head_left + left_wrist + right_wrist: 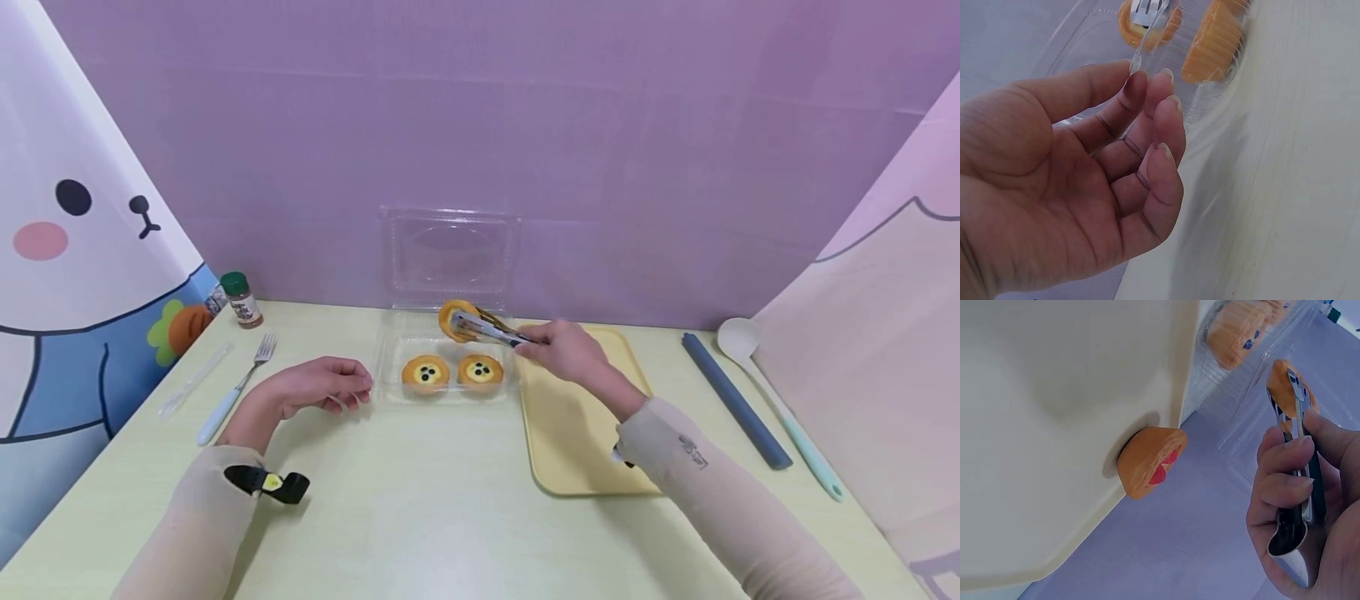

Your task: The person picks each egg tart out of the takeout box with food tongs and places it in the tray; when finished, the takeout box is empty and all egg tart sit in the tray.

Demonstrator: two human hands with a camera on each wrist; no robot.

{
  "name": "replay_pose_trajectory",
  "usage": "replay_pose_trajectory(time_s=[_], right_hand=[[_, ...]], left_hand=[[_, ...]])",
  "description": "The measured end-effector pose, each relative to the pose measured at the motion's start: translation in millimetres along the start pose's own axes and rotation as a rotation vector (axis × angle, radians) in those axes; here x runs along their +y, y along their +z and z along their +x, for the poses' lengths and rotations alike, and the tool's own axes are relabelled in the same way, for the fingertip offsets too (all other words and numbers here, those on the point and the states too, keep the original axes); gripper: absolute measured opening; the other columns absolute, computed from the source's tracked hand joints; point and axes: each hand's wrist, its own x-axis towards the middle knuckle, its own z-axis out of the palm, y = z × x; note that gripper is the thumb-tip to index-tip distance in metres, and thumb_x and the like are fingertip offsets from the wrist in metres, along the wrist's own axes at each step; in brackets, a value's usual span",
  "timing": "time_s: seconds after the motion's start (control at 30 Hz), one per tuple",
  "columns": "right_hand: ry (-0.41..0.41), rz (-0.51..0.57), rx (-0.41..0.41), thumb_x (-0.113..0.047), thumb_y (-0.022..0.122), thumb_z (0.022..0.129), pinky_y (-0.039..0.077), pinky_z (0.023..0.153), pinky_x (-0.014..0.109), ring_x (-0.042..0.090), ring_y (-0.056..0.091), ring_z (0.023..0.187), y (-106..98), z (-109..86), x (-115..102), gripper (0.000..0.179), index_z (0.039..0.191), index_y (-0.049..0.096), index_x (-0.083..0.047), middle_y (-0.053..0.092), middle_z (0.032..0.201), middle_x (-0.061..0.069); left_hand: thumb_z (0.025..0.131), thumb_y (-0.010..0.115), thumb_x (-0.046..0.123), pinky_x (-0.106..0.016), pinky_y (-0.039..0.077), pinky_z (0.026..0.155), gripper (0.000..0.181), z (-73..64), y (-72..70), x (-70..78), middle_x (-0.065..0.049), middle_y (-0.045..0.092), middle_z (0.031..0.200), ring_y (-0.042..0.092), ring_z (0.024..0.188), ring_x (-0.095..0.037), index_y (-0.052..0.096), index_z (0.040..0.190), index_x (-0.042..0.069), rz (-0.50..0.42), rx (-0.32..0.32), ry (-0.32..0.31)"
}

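My right hand (566,350) grips metal tongs (491,332), their tips clasping an egg tart (452,320) above the back of a clear plastic container (388,371). Two more tarts with dark dots on top, a left one (425,374) and a right one (481,372), sit inside it. Its hinged lid (452,260) stands raised at the back. At the container's left edge, my left hand (318,387) pinches the rim between thumb and forefinger. A red-topped tart (1152,462) rests on the yellow tray (555,454); my right hand hides it in the head view.
Left of the container lie a fork (238,387) and a clear plastic utensil (197,379), with a green-capped spice jar (242,300) behind. A dark blue stick (735,400) and a long-handled spoon (780,404) lie right of the tray. A purple backdrop (600,167) borders the table.
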Motion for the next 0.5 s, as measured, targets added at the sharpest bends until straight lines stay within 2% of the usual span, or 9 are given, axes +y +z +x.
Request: replay_pose_trajectory(time_s=[0.17, 0.4, 0.5], right_hand=[[0.005, 0.012, 0.012, -0.04, 0.065, 0.097, 0.031, 0.05, 0.03, 0.014, 0.044, 0.058, -2.1, -2.1, 1.4, 0.04, 0.135, 0.064, -0.027, 0.072, 0.086, 0.006], [0.005, 0.021, 0.051, -0.039, 0.067, 0.095, 0.032, 0.051, 0.031, 0.014, 0.044, 0.058, -3.1, -7.1, 6.1, 0.039, 0.133, 0.066, -0.029, 0.067, 0.078, -0.003], [0.008, 0.031, 0.052, -0.039, 0.067, 0.095, 0.032, 0.05, 0.03, 0.013, 0.044, 0.056, -4.4, -9.4, 7.4, 0.039, 0.133, 0.066, -0.029, 0.06, 0.07, -0.004]], left_hand=[[0.103, 0.055, 0.028, -0.035, 0.051, 0.081, 0.034, 0.1, -0.3, 0.1, -0.004, 0.065, 0.099, 0.063, 0.091, -0.021, 0.058, 0.117, -0.003, 0.001, 0.001, 0.002], [0.103, 0.056, 0.028, -0.035, 0.051, 0.08, 0.034, 0.8, -0.3, -0.4, -0.003, 0.065, 0.098, 0.063, 0.091, -0.021, 0.058, 0.116, -0.002, 0.001, 0.0, -0.006], [0.103, 0.055, 0.028, -0.035, 0.051, 0.08, 0.034, 0.8, -0.1, -0.8, -0.003, 0.065, 0.099, 0.063, 0.092, -0.021, 0.058, 0.116, -0.002, -0.001, 0.001, -0.007]])
